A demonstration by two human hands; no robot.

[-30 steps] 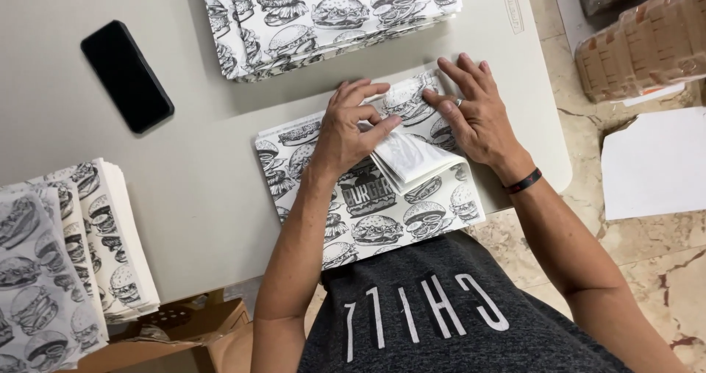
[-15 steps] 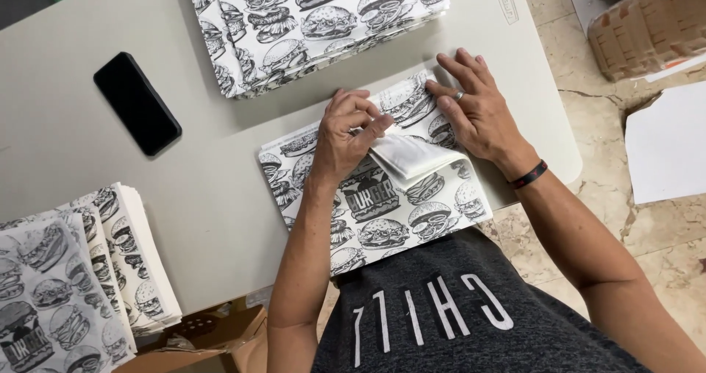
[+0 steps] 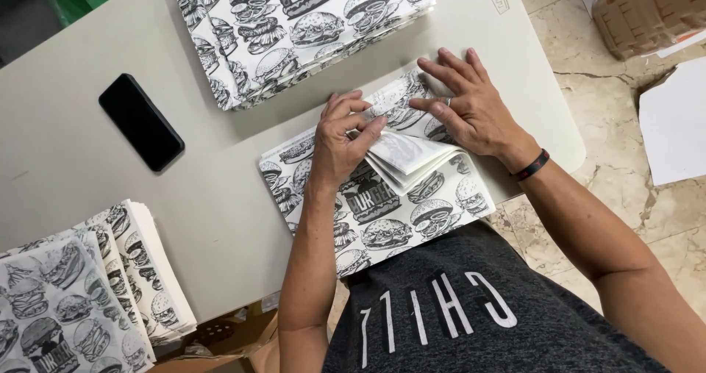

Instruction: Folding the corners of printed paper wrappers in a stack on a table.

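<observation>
A sheet of burger-printed wrapping paper [image 3: 382, 211] lies on the grey table [image 3: 220, 196] in front of me, with a folded flap showing its white underside at its upper right. My left hand [image 3: 342, 141] presses its fingertips on the edge of that fold, fingers bent. Flat on the folded part further right rests my right hand [image 3: 467, 105], fingers spread, a ring on one finger and a dark band on the wrist.
A stack of the same printed sheets [image 3: 294, 27] lies at the table's far side. Folded printed papers [image 3: 81, 299] are piled at the lower left. A black phone [image 3: 141, 122] lies left of centre. Cardboard [image 3: 651, 13] and white paper [image 3: 676, 123] sit on the tiled floor.
Both hands have stayed on the fold, with the left fingertips sliding slightly along the crease. The view has shifted a little.
</observation>
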